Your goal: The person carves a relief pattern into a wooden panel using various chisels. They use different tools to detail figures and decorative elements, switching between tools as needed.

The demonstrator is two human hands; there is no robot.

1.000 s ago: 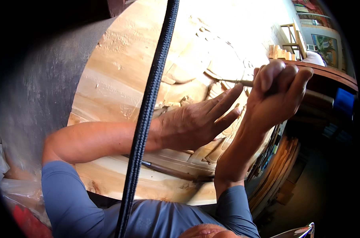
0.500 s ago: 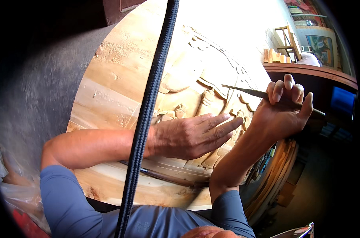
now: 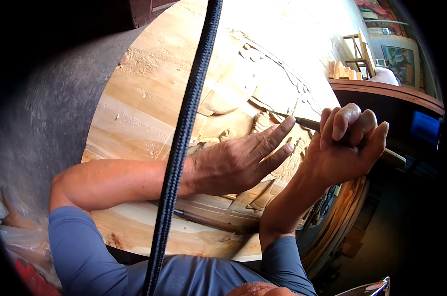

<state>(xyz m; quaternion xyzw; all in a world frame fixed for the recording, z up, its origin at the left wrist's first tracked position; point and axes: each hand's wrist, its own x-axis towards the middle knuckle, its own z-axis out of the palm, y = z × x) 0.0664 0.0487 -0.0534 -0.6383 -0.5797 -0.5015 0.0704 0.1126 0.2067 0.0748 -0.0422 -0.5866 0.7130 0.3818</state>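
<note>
Your curled right hand (image 3: 350, 143) grips the slim tool (image 3: 309, 124), tip toward frame upper left. Your left hand (image 3: 233, 165), fingers extended, visibly empty, lies nearer that tip.

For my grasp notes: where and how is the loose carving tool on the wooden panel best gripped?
Probably the middle of its slender handle, from above: it lies on the wooden panel, uncovered there; the braided cable crosses before its left end.
</note>
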